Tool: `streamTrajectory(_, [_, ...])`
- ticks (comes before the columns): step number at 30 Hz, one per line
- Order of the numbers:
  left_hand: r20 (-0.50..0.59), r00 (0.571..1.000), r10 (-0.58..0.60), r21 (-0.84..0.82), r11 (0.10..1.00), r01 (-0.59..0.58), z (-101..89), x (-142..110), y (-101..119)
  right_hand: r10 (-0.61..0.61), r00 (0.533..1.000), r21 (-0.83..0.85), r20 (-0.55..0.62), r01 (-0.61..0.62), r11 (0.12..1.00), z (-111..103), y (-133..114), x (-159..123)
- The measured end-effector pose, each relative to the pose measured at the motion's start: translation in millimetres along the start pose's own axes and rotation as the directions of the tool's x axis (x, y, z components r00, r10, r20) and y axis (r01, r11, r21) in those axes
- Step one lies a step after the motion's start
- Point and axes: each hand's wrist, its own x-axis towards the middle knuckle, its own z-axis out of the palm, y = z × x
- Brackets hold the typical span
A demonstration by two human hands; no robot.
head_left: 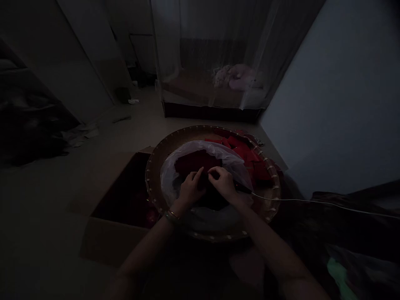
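Observation:
The room is very dim. A round woven bamboo tray is in front of me, with a translucent plastic bag spread open in it. Dark red material lies in the bag, and below it is a black area whose contents I cannot make out. Over this my left hand is bent, fingers drawn together. Close beside it, my right hand pinches with thumb and forefinger. Whatever is between the fingers of either hand is too dark or small to name. Flat red pieces are piled along the tray's right side.
A white cord runs from the right to a dark handheld-looking object beside my right hand. An open cardboard box stands left of the tray. Behind is a bed with a sheer net; a pale wall rises at right.

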Motion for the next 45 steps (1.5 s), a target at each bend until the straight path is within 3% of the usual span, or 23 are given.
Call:
streamTrajectory(5, [-0.004,1.0,0.005,-0.005,1.0,-0.005,-0.9,-0.1,0.9,-0.067,0.995,-0.002,0.071,0.068,0.998,-10.8,0.2,-2.5])
streamTrajectory(10, [0.004,1.0,0.0,-0.016,1.0,0.0,-3.3,-0.4,3.0,-0.068,0.991,-0.049,0.115,0.074,0.996,-4.2,-7.0,-4.0])
streamTrajectory(15, [-0.006,1.0,-0.003,-0.007,1.0,0.003,-2.5,-0.5,1.8,-0.024,0.994,0.004,0.104,0.023,1.0,4.8,-8.2,-1.3])
streamTrajectory(22, [0.006,1.0,-0.029,0.028,0.999,0.029,-1.5,-0.3,1.5,0.042,0.999,0.069,0.021,-0.044,0.997,-8.8,-2.7,2.6])
streamTrajectory(28, [0.003,1.0,-0.024,0.027,0.999,0.023,-2.4,-0.3,2.3,-0.033,0.99,-0.116,0.138,0.05,0.992,-8.9,-0.3,0.1])
streamTrajectory(33, [0.001,0.999,-0.051,0.013,0.999,0.051,-4.7,0.7,4.1,-0.056,0.988,-0.16,0.144,0.079,0.984,-8.9,-5.6,-5.1])
streamTrajectory(38, [-0.013,0.999,-0.044,-0.012,0.999,0.044,-3.0,1.3,2.3,-0.04,0.965,-0.122,0.26,0.074,0.99,-5.9,-5.2,-11.8])
streamTrajectory(45, [-0.079,0.997,-0.028,-0.07,0.997,0.022,-2.0,1.2,3.1,-0.055,0.987,0.006,0.15,0.055,0.998,-10.6,-9.7,-6.0])
